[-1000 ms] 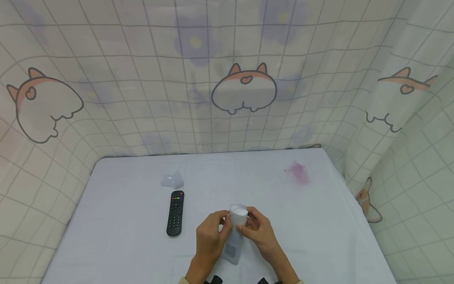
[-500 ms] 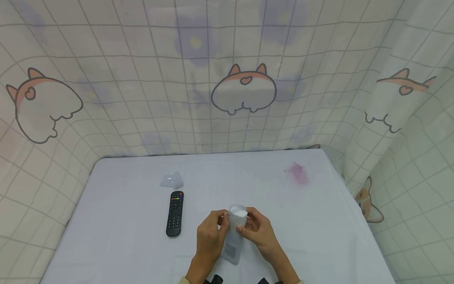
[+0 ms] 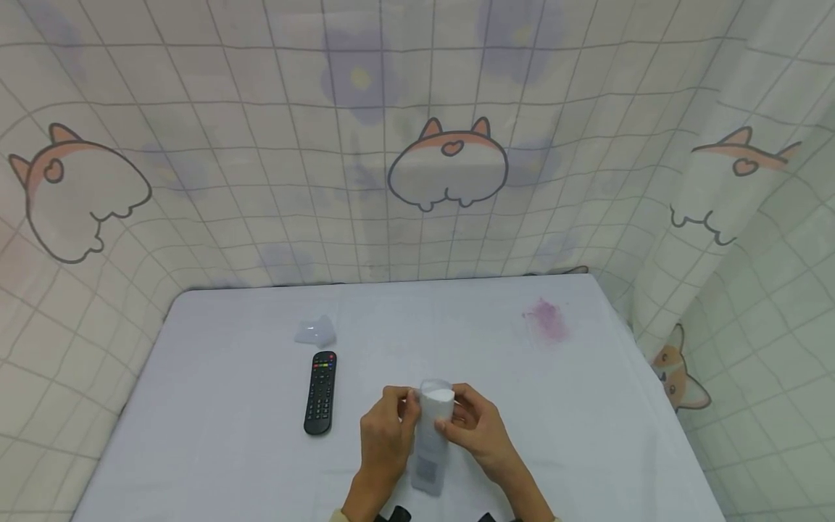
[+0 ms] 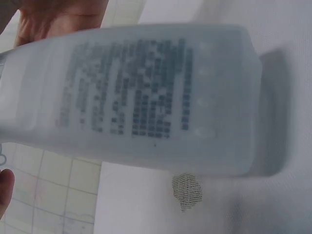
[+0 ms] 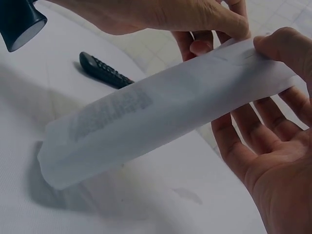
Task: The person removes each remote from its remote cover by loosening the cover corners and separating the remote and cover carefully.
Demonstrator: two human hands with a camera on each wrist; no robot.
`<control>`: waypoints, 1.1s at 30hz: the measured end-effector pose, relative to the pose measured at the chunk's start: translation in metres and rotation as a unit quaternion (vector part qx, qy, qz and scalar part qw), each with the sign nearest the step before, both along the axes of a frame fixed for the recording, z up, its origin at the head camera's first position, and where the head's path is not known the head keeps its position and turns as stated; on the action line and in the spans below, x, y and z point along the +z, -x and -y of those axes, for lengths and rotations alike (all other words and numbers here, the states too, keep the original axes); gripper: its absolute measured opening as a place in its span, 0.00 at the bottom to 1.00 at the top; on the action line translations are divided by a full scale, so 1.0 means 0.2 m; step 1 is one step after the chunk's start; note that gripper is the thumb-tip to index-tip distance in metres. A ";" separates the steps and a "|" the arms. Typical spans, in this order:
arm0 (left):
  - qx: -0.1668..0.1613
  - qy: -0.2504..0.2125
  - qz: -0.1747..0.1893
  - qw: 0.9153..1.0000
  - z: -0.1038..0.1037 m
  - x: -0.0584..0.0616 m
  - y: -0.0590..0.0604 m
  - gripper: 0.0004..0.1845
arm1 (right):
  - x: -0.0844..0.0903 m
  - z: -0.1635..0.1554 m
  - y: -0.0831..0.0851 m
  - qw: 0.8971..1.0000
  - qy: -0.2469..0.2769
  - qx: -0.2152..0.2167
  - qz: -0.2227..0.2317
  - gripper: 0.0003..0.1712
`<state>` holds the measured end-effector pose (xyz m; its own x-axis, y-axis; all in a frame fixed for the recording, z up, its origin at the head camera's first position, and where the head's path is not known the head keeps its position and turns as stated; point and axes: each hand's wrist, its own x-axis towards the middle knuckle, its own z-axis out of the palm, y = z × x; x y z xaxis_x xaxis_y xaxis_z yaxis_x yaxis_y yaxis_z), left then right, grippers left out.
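Low in the centre of the head view, the left hand [image 3: 386,435] and right hand [image 3: 475,429] pinch the open top of a white plastic sleeve [image 3: 432,429], which hangs slanting down between them, its lower end just above the white table [image 3: 587,435]. A black remote [image 3: 321,392] lies left of the hands, a crumpled clear wrapper [image 3: 316,331] beyond it, with bare tabletop to the right up to a pink stain [image 3: 548,319].

tube label [image 4: 141,92] print blurred, unreadable

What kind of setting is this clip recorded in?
Probably a makeshift home recording corner, not a workshop: a table under a white cloth, cartoon-print curtains hung around it, and household items on it, namely a TV remote and a white tube held in both hands.
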<state>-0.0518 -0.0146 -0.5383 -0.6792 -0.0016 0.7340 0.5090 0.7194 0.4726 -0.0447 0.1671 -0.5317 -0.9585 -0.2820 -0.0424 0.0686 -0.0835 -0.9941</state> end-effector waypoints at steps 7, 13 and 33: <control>0.001 -0.011 0.006 1.000 0.00 0.00 0.00 0.02 | 0.00 -0.01 -0.01 1.000 -0.005 0.003 -0.007 0.30; 0.000 -0.029 0.022 0.999 -0.01 -0.01 0.00 0.07 | 0.00 -0.01 -0.01 1.000 -0.008 0.008 -0.012 0.29; 0.003 -0.058 0.067 0.996 -0.01 -0.01 -0.01 0.03 | 0.00 -0.01 -0.02 1.000 -0.010 0.004 -0.014 0.29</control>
